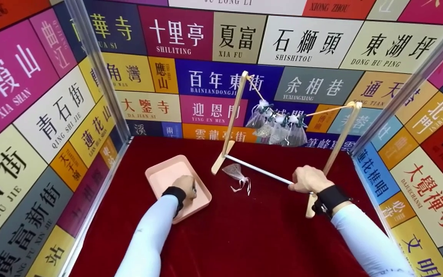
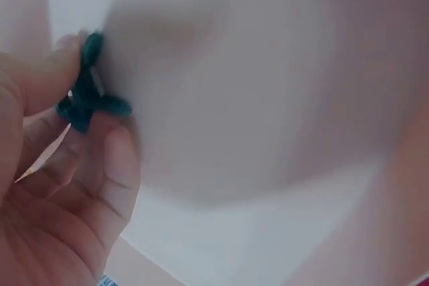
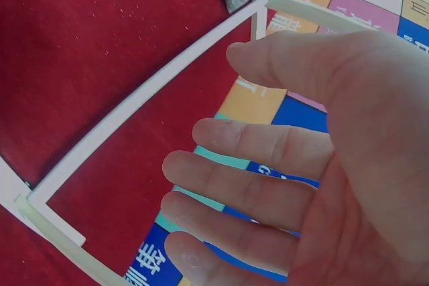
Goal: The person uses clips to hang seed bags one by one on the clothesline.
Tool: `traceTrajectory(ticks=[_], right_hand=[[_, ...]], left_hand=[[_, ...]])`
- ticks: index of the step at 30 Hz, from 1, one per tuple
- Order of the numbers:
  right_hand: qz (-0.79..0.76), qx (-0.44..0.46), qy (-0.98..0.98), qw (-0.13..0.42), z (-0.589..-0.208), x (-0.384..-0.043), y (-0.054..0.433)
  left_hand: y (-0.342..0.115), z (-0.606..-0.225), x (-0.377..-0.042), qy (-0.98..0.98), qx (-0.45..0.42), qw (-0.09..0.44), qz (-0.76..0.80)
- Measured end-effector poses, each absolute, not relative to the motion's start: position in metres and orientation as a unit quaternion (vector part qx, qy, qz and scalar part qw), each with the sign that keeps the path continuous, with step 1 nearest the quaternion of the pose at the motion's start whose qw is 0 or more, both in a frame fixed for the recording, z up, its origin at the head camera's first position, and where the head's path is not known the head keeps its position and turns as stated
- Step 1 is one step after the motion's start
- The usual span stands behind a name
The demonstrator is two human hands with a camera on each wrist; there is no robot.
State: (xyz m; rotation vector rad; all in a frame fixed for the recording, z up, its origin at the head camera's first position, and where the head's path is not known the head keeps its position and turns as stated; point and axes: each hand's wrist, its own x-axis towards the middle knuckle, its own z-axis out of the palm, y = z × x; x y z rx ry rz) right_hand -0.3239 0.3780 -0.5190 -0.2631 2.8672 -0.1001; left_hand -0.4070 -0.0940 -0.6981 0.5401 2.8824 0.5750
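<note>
My left hand [image 1: 186, 186] is over the pink tray [image 1: 152, 172], pinching a small dark green clip [image 2: 87, 88] between thumb and fingers. With fingers loosely bent and nothing in them, my right hand [image 1: 309, 179] hovers by the right end of the white rod [image 1: 258, 169], which joins the rack's two wooden posts [image 1: 235, 111]. A sheer drawstring bag [image 1: 236, 171] with white ribbons lies on the red cloth beside the rod. Several filled sheer bags [image 1: 279, 132] hang from the cord [image 1: 327, 110] between the post tops, held by dark green clips.
Dark red cloth [image 1: 237, 238] covers the table. Panels printed with place names [image 1: 229, 82] rise at the back and both sides, with clear corner strips [image 1: 104, 73] between them. The rack's right foot [image 1: 310, 206] stands below my right hand.
</note>
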Motion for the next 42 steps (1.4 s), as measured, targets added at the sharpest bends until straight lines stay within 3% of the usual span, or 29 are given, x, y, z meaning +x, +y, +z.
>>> traceTrajectory(ticks=[3,7,10,16,17,22,26,31,35,42], right_hand=[[-0.034,-0.094,0.986,0.137,-0.524,-0.322,0.375],[-0.028,-0.104,0.985,0.135,-0.53,-0.319,0.373],[-0.026,-0.116,0.985,0.126,-0.531,-0.319,0.37],[-0.056,-0.118,0.987,0.094,-0.533,-0.315,0.351],[-0.066,-0.127,0.986,0.087,-0.535,-0.314,0.345],[-0.135,-0.214,0.966,0.054,-0.549,-0.307,0.308],[-0.188,-0.229,0.955,0.016,-0.555,-0.308,0.284],[-0.215,-0.231,0.948,-0.032,-0.56,-0.313,0.274],[-0.222,-0.215,0.948,-0.075,-0.563,-0.313,0.276],[-0.209,-0.212,0.945,-0.133,-0.565,-0.312,0.284]], left_hand=[[-0.092,-0.675,-0.4,0.958,0.141,0.118,0.218],[-0.094,-0.665,-0.401,0.953,0.13,0.128,0.24],[-0.096,-0.673,-0.413,0.944,0.162,0.07,0.278],[-0.07,-0.643,-0.413,0.922,0.144,-0.02,0.358],[-0.059,-0.62,-0.402,0.919,0.115,-0.01,0.376],[-0.015,-0.594,-0.39,0.854,0.065,0.064,0.512],[0.019,-0.578,-0.376,0.786,0.076,0.149,0.595],[0.048,-0.568,-0.367,0.727,0.104,0.216,0.644],[0.059,-0.564,-0.366,0.698,0.099,0.241,0.667],[0.07,-0.57,-0.365,0.662,0.059,0.242,0.707]])
